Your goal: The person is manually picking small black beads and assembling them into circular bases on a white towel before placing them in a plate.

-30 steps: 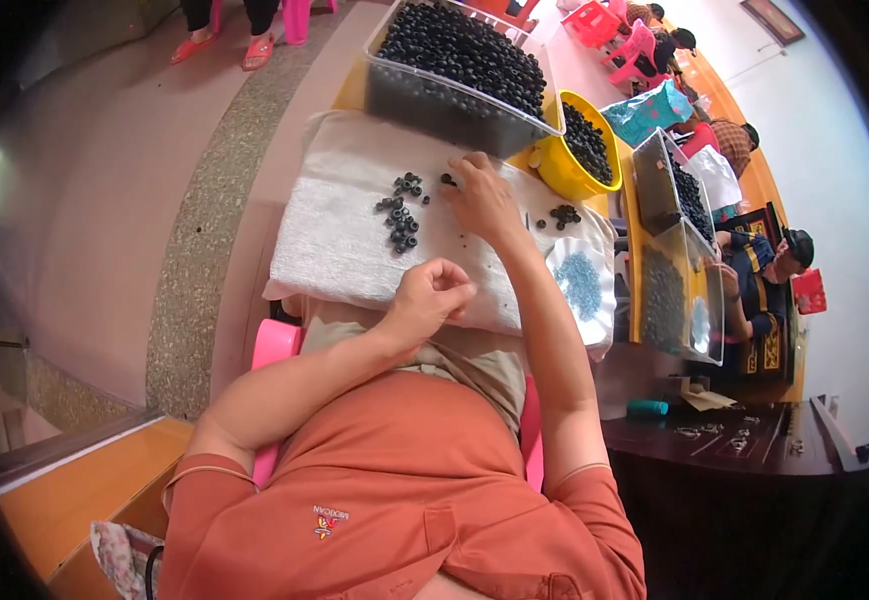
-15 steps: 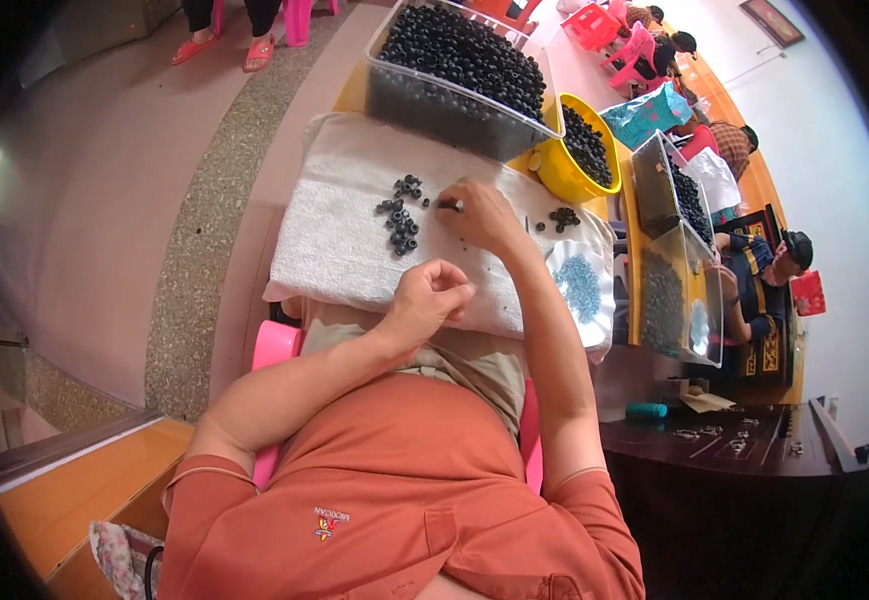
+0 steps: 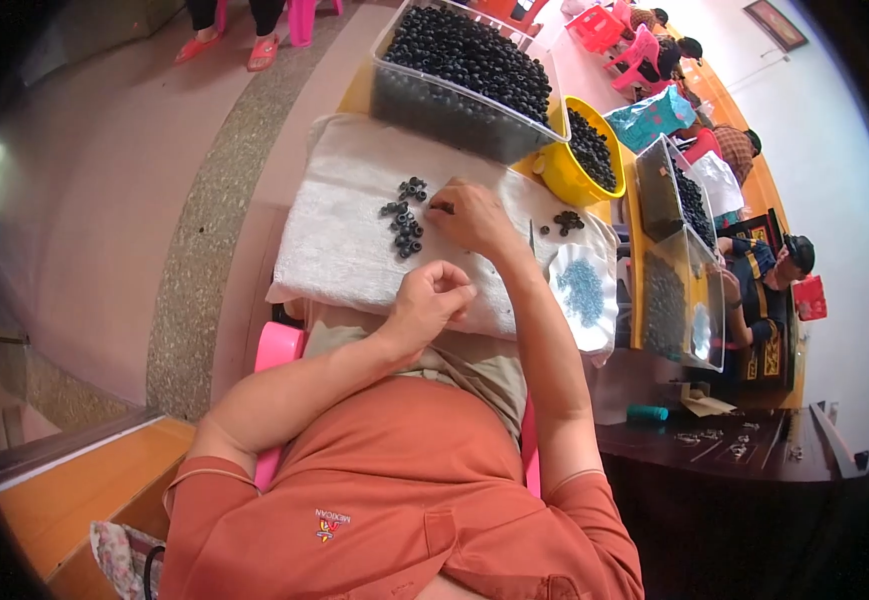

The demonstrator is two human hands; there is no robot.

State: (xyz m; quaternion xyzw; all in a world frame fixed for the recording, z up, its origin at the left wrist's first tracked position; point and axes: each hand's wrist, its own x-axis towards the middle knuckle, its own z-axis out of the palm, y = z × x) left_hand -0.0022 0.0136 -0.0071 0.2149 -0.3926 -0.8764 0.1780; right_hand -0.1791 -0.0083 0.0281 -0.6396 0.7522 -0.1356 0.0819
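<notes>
Black beads [image 3: 405, 241]: loose cluster, upper centre of frame. Your right hand [image 3: 473, 214] is just beside it, left hand [image 3: 429, 302] below; fingers narrow, can't tell if holding. Looks like bead-by-bead handling; next probably needs a light pinch.

The right hand [image 3: 470, 214] has moved nearer the black beads [image 3: 403, 228].

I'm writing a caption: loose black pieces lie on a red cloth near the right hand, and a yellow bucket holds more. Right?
Not quite: the head view shows the cloth is white. The black pieces do lie near the right hand, and the yellow bucket holds more.
</notes>
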